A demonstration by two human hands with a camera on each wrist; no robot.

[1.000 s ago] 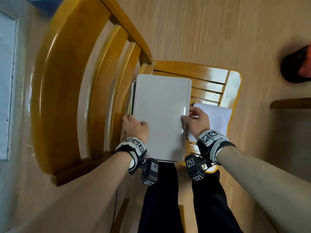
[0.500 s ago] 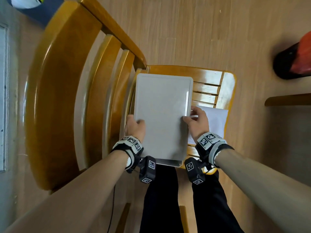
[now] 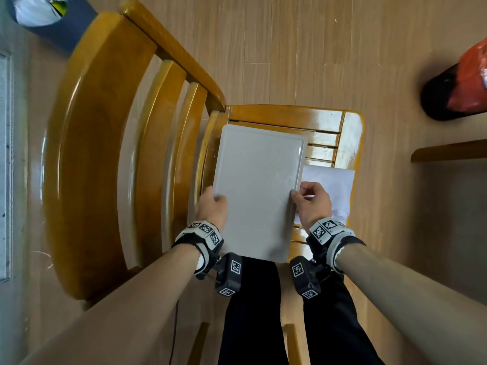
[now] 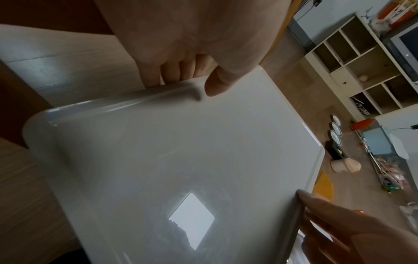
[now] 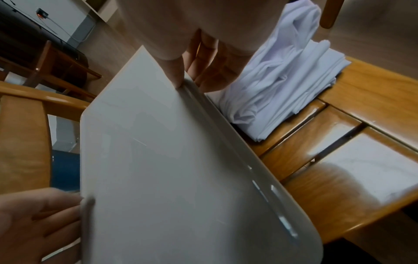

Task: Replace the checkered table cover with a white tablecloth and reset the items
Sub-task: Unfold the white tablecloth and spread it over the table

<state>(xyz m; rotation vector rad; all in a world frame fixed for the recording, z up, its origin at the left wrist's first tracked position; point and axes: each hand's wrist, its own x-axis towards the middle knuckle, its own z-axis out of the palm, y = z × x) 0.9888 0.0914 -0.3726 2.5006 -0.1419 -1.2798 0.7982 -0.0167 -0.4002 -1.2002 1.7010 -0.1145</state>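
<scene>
A white rectangular tray (image 3: 257,188) is held above the seat of a yellow wooden chair (image 3: 326,122). My left hand (image 3: 212,206) grips its left long edge, thumb on top and fingers underneath (image 4: 172,71). My right hand (image 3: 311,201) grips the right long edge the same way, thumb pressed on the rim (image 5: 174,75). The tray (image 4: 176,160) is empty and glossy; in the right wrist view it (image 5: 169,169) tilts over the seat. A folded white tablecloth (image 3: 332,185) lies on the seat beside my right hand, also seen crumpled (image 5: 282,80) in the right wrist view.
The chair's curved backrest (image 3: 87,154) rises at the left. Wood-look floor (image 3: 316,48) surrounds the chair. A black and orange object (image 3: 456,83) sits at the right, above a wooden edge (image 3: 448,154). My dark trouser legs (image 3: 253,312) stand against the seat front.
Both hands have lifted the tray slightly off the seat and drawn it toward me; the head view has shifted, showing more of the floor and backrest.
</scene>
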